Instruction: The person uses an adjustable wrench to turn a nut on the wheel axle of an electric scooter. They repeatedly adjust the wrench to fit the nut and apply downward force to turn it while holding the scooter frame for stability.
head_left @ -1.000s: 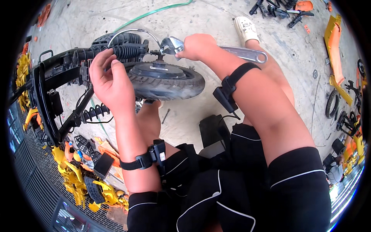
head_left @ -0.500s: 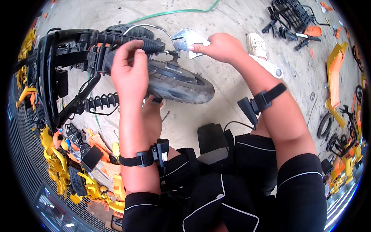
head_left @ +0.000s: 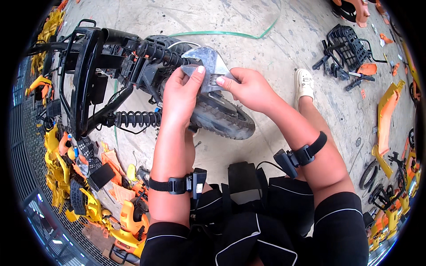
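Note:
Both hands grip a shiny silver metal plate with a curved upper edge, holding it above the wheel. My left hand is closed on its left part, thumb on top. My right hand pinches its right edge, with the thumb pressed beside a small ribbed patch. Just below the plate is a black knobbly tyre, partly hidden by my hands. The wheel belongs to a black vehicle frame lying to the left, with a coil spring shock absorber near my left forearm.
Yellow and orange plastic parts are heaped on the left. A black basket rack and loose metal parts lie at the upper right. A long orange panel sits on the far right. A green hose runs across the concrete floor behind the wheel.
My left hand has moved right from beside the vehicle's fork and taken hold of the plate. The right hand has brought the plate lower, over the wheel. The view has shifted.

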`<action>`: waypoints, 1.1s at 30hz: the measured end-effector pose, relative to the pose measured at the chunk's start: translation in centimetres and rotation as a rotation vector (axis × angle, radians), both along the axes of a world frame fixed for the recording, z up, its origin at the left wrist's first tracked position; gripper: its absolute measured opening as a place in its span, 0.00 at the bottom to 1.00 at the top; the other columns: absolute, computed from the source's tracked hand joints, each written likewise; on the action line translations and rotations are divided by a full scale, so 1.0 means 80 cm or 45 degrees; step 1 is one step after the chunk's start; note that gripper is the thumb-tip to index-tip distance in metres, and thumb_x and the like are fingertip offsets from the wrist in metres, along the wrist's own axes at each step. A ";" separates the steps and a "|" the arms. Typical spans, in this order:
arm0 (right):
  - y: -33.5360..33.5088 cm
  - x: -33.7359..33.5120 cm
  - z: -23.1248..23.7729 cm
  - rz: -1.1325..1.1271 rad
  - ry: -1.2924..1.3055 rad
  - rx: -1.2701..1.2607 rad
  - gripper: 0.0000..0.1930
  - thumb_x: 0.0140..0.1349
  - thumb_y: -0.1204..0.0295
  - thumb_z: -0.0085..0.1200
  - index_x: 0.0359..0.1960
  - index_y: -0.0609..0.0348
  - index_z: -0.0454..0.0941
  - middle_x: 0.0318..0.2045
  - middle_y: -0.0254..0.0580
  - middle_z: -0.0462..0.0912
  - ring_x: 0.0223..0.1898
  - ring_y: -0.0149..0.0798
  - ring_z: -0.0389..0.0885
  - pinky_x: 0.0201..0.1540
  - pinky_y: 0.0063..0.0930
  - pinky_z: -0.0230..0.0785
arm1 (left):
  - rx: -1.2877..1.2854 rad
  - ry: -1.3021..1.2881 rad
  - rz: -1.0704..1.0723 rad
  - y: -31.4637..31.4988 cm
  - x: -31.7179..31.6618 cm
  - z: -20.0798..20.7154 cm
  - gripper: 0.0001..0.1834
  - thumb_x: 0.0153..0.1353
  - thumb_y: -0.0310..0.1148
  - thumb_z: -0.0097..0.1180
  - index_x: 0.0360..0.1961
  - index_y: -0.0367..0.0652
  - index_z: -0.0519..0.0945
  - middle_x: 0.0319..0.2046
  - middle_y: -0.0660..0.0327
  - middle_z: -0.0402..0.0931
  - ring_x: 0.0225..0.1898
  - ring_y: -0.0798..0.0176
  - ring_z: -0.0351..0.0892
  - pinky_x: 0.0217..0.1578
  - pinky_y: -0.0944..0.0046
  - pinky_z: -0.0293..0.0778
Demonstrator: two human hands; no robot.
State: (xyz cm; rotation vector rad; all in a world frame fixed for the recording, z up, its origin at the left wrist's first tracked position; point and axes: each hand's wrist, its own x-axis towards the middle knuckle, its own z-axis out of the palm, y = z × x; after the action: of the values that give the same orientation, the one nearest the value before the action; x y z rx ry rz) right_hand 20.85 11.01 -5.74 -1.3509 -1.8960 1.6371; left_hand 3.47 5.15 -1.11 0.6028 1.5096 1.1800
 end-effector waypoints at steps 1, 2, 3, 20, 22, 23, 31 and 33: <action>-0.001 0.000 0.006 0.014 -0.070 0.007 0.35 0.58 0.38 0.57 0.29 0.67 0.81 0.24 0.55 0.81 0.29 0.52 0.82 0.34 0.42 0.72 | 0.000 -0.014 0.012 -0.001 0.000 0.001 0.15 0.68 0.36 0.60 0.48 0.35 0.78 0.42 0.58 0.82 0.41 0.70 0.79 0.44 0.68 0.74; -0.001 0.001 0.014 0.027 -0.140 0.014 0.34 0.59 0.39 0.57 0.29 0.67 0.81 0.24 0.56 0.81 0.29 0.52 0.82 0.34 0.42 0.72 | -0.002 0.007 -0.005 -0.001 0.001 0.001 0.15 0.68 0.35 0.60 0.47 0.35 0.78 0.41 0.58 0.82 0.41 0.70 0.79 0.44 0.68 0.75; -0.001 0.002 0.020 0.039 -0.212 0.021 0.33 0.59 0.40 0.57 0.29 0.66 0.81 0.24 0.56 0.81 0.29 0.52 0.82 0.34 0.43 0.72 | -0.005 0.025 -0.025 -0.001 0.003 0.001 0.15 0.67 0.35 0.61 0.47 0.35 0.78 0.41 0.58 0.82 0.41 0.69 0.79 0.44 0.68 0.75; 0.005 0.026 0.017 -0.004 -0.165 0.065 0.36 0.54 0.36 0.60 0.26 0.67 0.80 0.21 0.54 0.81 0.27 0.52 0.83 0.32 0.43 0.73 | -0.008 0.008 -0.012 0.004 0.015 -0.013 0.22 0.63 0.31 0.65 0.54 0.30 0.75 0.43 0.55 0.81 0.43 0.68 0.78 0.45 0.68 0.74; 0.006 0.028 0.019 0.031 -0.200 0.060 0.35 0.54 0.38 0.60 0.27 0.67 0.80 0.21 0.54 0.81 0.28 0.52 0.83 0.33 0.43 0.73 | -0.011 0.029 -0.032 0.004 0.016 -0.013 0.23 0.63 0.31 0.65 0.55 0.30 0.74 0.44 0.55 0.80 0.44 0.68 0.78 0.46 0.68 0.74; 0.004 0.027 0.019 0.039 -0.206 0.059 0.34 0.55 0.38 0.61 0.28 0.66 0.81 0.22 0.54 0.81 0.28 0.52 0.83 0.33 0.43 0.73 | -0.012 0.049 -0.046 0.003 0.017 -0.012 0.23 0.63 0.31 0.64 0.55 0.30 0.74 0.44 0.55 0.80 0.44 0.68 0.78 0.46 0.69 0.74; 0.005 0.032 0.020 -0.092 -0.044 -0.118 0.31 0.56 0.42 0.62 0.29 0.66 0.81 0.20 0.49 0.79 0.25 0.44 0.80 0.31 0.38 0.71 | 0.117 -0.292 -0.029 0.002 0.012 -0.007 0.26 0.65 0.29 0.62 0.61 0.30 0.70 0.53 0.53 0.77 0.51 0.65 0.77 0.53 0.67 0.73; 0.005 0.036 0.027 -0.111 -0.016 -0.143 0.30 0.57 0.44 0.63 0.29 0.67 0.81 0.19 0.47 0.78 0.24 0.40 0.78 0.30 0.36 0.70 | 0.140 -0.303 -0.048 0.000 0.014 -0.006 0.27 0.66 0.29 0.60 0.62 0.30 0.69 0.55 0.52 0.76 0.53 0.64 0.77 0.55 0.66 0.72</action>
State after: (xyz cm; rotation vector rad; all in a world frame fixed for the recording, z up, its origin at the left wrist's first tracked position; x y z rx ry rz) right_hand 23.70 11.41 -3.59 -1.4690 -1.7493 1.7186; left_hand 4.58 5.17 -1.56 0.5408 1.2343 1.2652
